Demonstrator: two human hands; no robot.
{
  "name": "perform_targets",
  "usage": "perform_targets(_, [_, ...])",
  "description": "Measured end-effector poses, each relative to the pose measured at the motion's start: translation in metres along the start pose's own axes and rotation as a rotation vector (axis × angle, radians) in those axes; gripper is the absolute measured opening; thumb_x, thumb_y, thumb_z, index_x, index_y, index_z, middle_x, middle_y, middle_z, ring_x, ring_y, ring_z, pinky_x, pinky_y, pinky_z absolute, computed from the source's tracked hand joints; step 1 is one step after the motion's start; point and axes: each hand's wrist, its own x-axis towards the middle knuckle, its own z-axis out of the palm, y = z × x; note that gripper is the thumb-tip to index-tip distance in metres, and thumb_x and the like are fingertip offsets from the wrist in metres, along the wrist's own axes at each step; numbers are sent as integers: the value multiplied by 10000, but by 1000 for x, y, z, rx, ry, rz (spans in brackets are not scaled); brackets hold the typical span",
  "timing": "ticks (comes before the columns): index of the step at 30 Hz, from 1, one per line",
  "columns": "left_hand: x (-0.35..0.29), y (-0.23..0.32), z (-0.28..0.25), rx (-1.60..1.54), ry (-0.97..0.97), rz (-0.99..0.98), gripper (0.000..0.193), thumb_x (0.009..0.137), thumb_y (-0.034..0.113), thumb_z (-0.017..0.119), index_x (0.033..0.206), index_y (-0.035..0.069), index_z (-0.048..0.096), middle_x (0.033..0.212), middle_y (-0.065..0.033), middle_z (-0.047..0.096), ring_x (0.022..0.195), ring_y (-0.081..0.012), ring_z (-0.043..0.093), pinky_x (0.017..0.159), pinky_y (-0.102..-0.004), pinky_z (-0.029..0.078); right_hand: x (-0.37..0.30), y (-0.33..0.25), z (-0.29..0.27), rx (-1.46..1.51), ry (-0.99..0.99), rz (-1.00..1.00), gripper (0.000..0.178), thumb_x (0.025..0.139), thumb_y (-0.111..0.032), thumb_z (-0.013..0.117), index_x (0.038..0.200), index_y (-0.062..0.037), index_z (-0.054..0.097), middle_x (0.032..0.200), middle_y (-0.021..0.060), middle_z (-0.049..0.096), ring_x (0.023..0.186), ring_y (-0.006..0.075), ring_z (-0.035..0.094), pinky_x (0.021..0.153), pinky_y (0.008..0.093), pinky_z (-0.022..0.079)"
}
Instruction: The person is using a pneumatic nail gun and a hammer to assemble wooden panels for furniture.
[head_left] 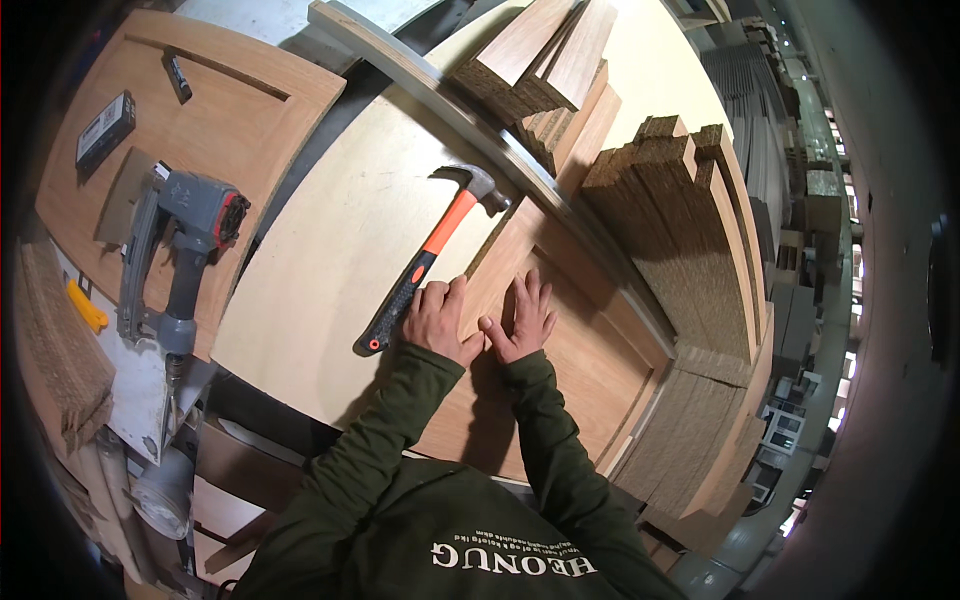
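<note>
A framed wooden panel with a recessed centre lies in front of me, against a long straight rail. My left hand is at the panel's left edge, its fingers bent over that edge and the thumb resting on the wood. My right hand lies on the panel with fingers spread, holding nothing. Just left of my left hand, a claw hammer with an orange and black handle rests on a pale board. Its head points away from me, close to the panel's far corner.
At the left, a grey nail gun lies on another framed panel, with a small box and a dark marker-like object. Wood strips are stacked beyond the rail, and a tall stack of strips stands right.
</note>
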Motion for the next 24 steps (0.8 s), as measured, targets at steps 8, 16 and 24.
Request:
perform_targets(8, [1, 0, -3, -15, -26, -21, 726, 533, 156, 736, 1172, 41, 413, 922, -123, 434, 875, -300, 454, 744, -384, 416, 0, -2, -2, 23, -7, -14, 784, 718, -501, 574, 1347, -155, 258, 1438, 128, 124, 1323, 357, 20, 958, 608, -33])
perform_targets(16, [2, 3, -4, 3, -38, -13, 685, 568, 185, 719, 1158, 22, 411, 926, -135, 426, 853, -301, 448, 733, -374, 418, -2, 1, -1, 23, -3, -9, 804, 706, -519, 575, 1347, -148, 260, 1440, 113, 121, 1323, 354, 11, 956, 613, -39])
perform_targets(24, [1, 1, 4, 10, 24, -15, 718, 536, 172, 728, 1175, 40, 427, 925, -118, 435, 880, -301, 449, 746, -385, 415, 0, -1, -2, -10, -13, -2, 787, 724, -527, 555, 1347, -154, 252, 1437, 128, 122, 1324, 352, 12, 959, 612, -24])
